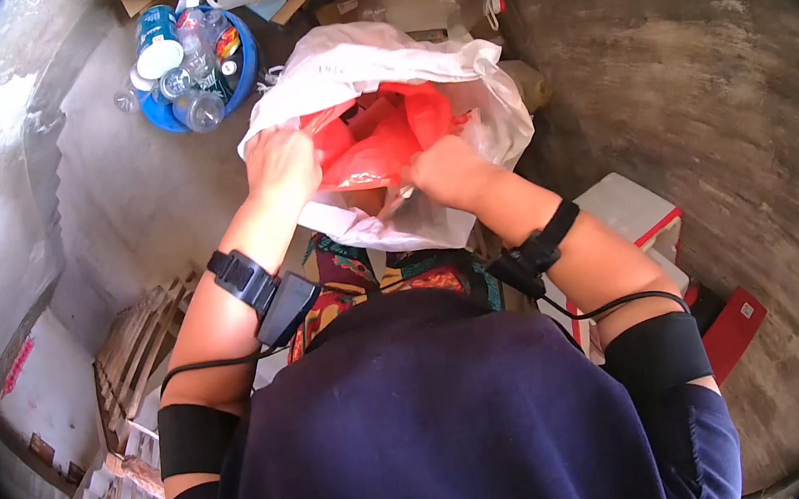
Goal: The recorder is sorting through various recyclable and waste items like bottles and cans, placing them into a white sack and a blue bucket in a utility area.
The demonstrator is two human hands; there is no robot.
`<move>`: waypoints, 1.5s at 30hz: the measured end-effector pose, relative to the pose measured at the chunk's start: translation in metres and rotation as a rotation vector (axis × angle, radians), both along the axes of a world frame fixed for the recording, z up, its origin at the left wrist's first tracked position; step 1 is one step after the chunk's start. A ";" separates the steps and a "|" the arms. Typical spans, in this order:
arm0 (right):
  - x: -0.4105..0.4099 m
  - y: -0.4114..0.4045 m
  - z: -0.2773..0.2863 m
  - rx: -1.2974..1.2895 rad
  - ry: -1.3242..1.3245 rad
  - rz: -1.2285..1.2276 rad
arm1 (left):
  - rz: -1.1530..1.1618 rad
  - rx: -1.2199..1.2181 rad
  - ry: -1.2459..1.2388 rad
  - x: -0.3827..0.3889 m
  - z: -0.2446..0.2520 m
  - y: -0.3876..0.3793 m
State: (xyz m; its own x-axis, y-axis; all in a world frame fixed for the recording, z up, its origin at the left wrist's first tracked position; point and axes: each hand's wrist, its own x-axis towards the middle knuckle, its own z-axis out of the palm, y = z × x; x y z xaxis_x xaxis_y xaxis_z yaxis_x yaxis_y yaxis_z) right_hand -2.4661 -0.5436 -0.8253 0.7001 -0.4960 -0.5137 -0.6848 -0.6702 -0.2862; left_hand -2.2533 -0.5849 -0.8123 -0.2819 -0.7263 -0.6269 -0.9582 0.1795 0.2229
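Observation:
A large white woven sack (373, 52) stands before me with its mouth spread wide. Inside it is a red plastic bag (378, 148), also gaping, with darker red contents (374, 115) that I cannot make out. At the left side of the mouth, my left hand (282, 163) is closed on the red bag's edge, close against the sack's rim. My right hand (453, 170) pinches the near right edge of the same bag, its fingers curled and partly hidden.
A blue basin (246, 61) at the back left holds several clear plastic bottles and a green canister (156, 35). Behind the sack is a large clear jug with a red cap (497, 4). White-and-red boxes (621, 209) and a red panel (732, 330) lie to my right; wooden slats (143, 340) lie left.

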 end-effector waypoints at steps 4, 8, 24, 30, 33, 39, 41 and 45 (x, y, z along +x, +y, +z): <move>-0.015 0.008 0.006 -0.041 -0.103 0.013 | -0.078 -0.311 0.341 -0.009 -0.030 0.014; -0.026 0.008 0.009 -0.096 -0.161 0.025 | 0.801 0.566 1.130 -0.014 -0.044 -0.009; -0.073 -0.032 0.065 -0.197 -0.387 -0.137 | 1.181 0.277 1.534 0.000 0.090 0.028; -0.077 -0.021 0.053 -0.081 -0.336 -0.126 | 1.248 0.237 1.378 -0.002 0.070 0.034; -0.083 -0.027 0.066 0.009 -0.485 -0.242 | 1.260 0.275 1.342 0.000 0.062 0.035; -0.139 -0.037 0.105 0.235 -0.611 -0.896 | 1.181 0.298 1.281 -0.006 0.051 0.028; -0.147 -0.042 0.130 0.289 -0.600 -1.044 | 1.155 0.322 1.137 -0.005 0.049 0.030; -0.166 -0.042 0.152 0.347 -0.875 -1.471 | 1.047 0.340 1.137 -0.003 0.037 0.030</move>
State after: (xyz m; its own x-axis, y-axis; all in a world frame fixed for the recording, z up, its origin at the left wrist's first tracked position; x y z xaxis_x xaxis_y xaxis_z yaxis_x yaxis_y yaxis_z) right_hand -2.6325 -0.5854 -0.6733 -0.0887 -0.8761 -0.4739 -0.1924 0.4818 -0.8549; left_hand -2.2568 -0.5548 -0.7748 -0.1837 -0.7679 -0.6136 0.0676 -0.6327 0.7715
